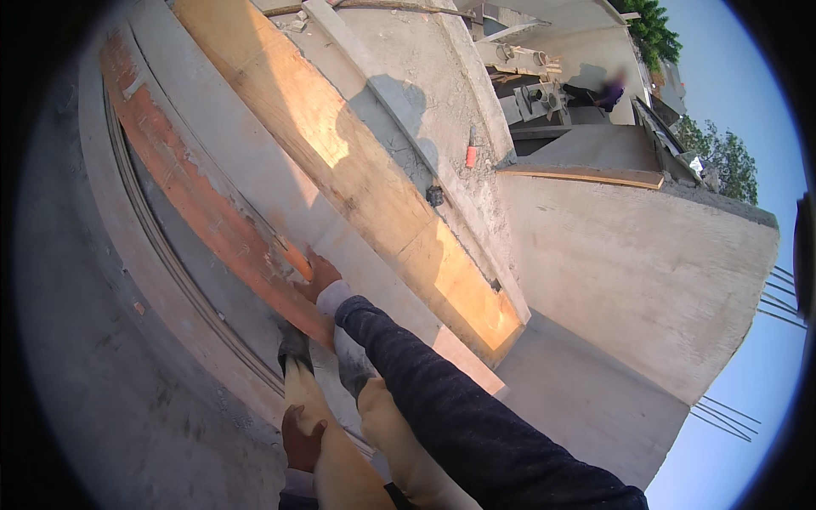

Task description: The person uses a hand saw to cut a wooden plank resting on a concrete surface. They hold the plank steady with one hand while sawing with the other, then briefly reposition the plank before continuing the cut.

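Note:
My right hand reaches forward and left, its fingers closed on the lower end of an orange stick-like piece. What kind of tool or strip this is cannot be made out. Below it runs a long reddish-brown board with scuffed, pale patches. A smooth grey board lies along its right side. My left hand rests on my beige trouser leg, fingers stretched out and nothing in them. One dark shoe stands beside the reddish board.
A yellowish plywood panel runs beside the boards. Beyond it, a red-handled tool lies on rough concrete. A low concrete wall rises at right, with bare rebar past its edge. Another person is at the far right.

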{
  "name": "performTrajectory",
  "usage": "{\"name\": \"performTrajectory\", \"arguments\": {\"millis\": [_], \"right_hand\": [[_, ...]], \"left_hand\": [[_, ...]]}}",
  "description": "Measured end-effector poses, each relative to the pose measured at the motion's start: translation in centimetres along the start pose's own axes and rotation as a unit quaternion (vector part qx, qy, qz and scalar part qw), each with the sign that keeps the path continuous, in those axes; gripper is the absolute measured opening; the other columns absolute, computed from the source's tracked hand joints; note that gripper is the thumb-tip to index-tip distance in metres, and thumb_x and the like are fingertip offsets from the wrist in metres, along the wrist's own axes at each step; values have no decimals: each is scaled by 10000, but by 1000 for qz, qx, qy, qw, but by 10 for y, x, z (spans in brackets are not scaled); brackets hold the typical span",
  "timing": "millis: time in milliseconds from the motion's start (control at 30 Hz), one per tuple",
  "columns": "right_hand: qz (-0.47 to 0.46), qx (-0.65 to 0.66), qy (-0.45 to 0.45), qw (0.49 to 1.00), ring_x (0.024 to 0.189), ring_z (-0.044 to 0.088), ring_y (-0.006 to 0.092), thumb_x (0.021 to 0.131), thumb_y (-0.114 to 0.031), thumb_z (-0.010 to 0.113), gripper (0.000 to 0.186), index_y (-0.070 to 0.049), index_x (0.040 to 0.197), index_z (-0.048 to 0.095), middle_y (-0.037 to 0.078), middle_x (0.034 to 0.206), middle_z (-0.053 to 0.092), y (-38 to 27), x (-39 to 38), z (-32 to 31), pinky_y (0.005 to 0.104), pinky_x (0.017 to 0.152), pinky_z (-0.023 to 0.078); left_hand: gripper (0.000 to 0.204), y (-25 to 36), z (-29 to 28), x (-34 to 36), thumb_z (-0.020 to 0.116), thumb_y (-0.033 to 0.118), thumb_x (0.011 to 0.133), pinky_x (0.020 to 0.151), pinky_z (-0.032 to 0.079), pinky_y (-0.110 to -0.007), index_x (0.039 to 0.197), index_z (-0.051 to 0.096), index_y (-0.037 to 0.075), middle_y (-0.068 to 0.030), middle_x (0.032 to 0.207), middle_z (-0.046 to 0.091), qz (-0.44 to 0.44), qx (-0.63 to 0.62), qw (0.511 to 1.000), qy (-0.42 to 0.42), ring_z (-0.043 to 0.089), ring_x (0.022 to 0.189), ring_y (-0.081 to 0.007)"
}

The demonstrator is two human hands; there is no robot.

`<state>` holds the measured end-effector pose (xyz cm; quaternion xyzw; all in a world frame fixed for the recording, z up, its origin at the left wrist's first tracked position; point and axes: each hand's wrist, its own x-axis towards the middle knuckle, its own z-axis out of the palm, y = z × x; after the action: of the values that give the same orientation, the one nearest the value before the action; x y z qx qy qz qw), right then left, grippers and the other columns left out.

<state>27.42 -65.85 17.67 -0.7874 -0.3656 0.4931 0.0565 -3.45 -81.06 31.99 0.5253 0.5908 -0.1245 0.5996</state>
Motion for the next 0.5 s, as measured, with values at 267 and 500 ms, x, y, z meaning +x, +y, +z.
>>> {"name": "performTrajectory", "arguments": {"millis": [267,500], "right_hand": [[5,-16,53,998,1307,505,385,843,-401,758,1020,-95,1613,163,216,1390,542,-53,-30,-47,468,1091,441],[-165,312,37,935,1191,630,289,930,-265,694,794,-62,1582,287,201,1392,569,-160,-130,-72,404,1060,464]], "left_hand": [[724,17,19,-28,845,290,758,1159,322,-506,1327,504,1,-272,1453,449,11,73,993,90,400,1371,-447],[690,19,22,-4,836,313,761,1133,369,-480,1300,532,7,-220,1396,501,-52,83,992,84,443,1338,-400]]}}
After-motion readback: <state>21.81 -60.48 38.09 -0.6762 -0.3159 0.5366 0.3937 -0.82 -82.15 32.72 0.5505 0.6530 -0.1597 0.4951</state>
